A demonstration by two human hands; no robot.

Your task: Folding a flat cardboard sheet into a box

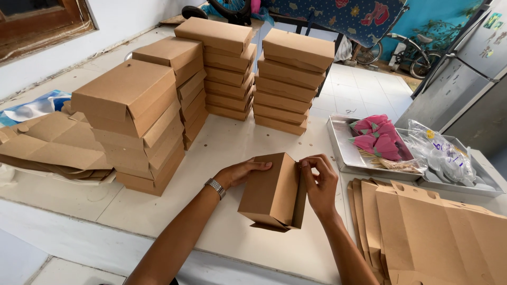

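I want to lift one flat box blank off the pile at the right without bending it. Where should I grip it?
Grip the front flat blank by its upper edge beside the tab, coming from above. The blanks stand on edge, leaning together, so only the tops are free; the right hand is nearest.

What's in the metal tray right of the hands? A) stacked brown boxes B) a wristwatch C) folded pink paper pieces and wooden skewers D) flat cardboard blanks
C: the metal tray holds pink folded pieces with thin wooden sticks beside them; the finished boxes stand stacked on the table, and the flat blanks lie outside the tray.
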